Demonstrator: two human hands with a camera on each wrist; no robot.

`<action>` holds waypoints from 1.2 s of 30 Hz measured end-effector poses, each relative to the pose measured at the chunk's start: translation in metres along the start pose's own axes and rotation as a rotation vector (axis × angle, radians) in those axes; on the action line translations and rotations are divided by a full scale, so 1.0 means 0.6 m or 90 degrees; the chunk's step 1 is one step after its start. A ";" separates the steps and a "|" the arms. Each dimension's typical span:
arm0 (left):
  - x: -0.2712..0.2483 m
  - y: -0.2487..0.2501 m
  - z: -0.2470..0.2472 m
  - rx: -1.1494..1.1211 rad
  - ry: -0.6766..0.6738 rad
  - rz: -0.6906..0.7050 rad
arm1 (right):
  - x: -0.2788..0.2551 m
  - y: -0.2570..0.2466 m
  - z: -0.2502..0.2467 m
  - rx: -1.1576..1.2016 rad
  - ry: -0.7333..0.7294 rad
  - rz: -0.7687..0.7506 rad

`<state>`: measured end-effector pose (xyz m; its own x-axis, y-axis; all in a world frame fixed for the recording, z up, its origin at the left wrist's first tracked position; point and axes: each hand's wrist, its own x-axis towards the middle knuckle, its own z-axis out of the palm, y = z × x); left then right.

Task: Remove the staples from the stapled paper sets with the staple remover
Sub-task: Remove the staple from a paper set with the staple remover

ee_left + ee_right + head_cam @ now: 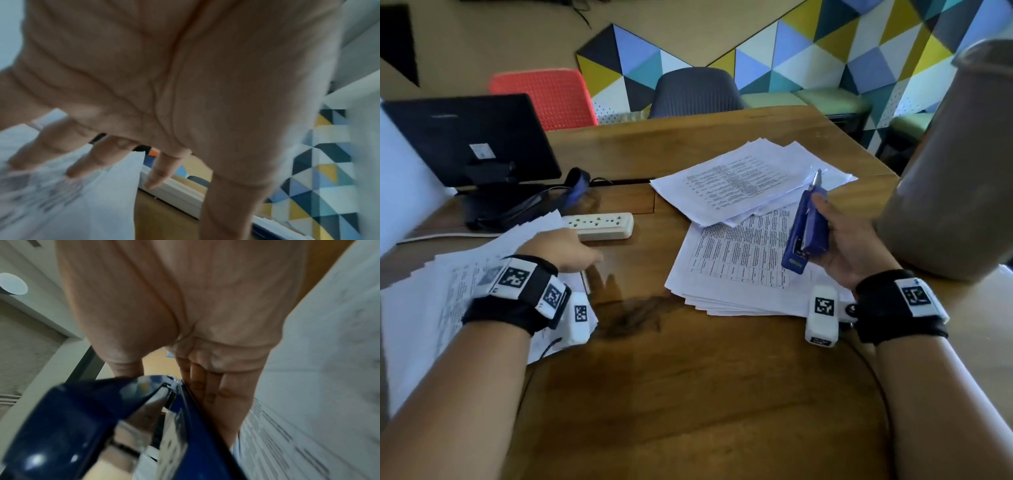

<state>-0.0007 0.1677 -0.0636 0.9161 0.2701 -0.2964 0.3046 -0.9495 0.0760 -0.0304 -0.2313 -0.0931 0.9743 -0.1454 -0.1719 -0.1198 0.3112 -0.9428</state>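
Papers lie in two groups on the brown wooden table [688,377]: a loose spread of white printed sheets [739,260] at the right, probably finished, and a pile of white paper sets [448,284] at the left, probably waiting. The right hand [849,246] grips the blue metal staple remover [806,233] lifted above the sheets. The left hand [565,248], fingers spread and holding nothing, reaches over the left pile.
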 end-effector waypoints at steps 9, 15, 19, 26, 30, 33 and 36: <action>-0.177 0.083 0.028 0.005 -0.124 0.226 | -0.073 0.036 0.013 -0.079 -0.083 0.073; -0.194 0.116 -0.001 -0.085 -0.016 0.306 | -0.135 0.020 -0.018 -0.098 -0.048 0.089; -0.149 0.077 0.016 0.039 -0.113 0.237 | -0.161 0.025 -0.050 -0.099 -0.031 0.132; -0.133 0.034 0.052 -0.025 -0.143 0.194 | -0.165 0.030 -0.050 -0.092 -0.026 0.127; -0.124 0.023 0.038 -0.011 -0.031 0.156 | -0.164 0.031 -0.054 -0.059 -0.019 0.121; -0.118 0.019 0.017 0.106 0.016 0.182 | -0.160 0.034 -0.061 -0.039 -0.002 0.125; -0.124 0.003 -0.014 0.155 0.012 0.202 | -0.162 0.034 -0.058 -0.037 0.006 0.126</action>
<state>-0.0660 0.1472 -0.0333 0.9602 -0.0424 -0.2762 -0.0634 -0.9957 -0.0677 -0.1340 -0.2436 -0.1059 0.9288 -0.0956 -0.3581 -0.3202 0.2798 -0.9051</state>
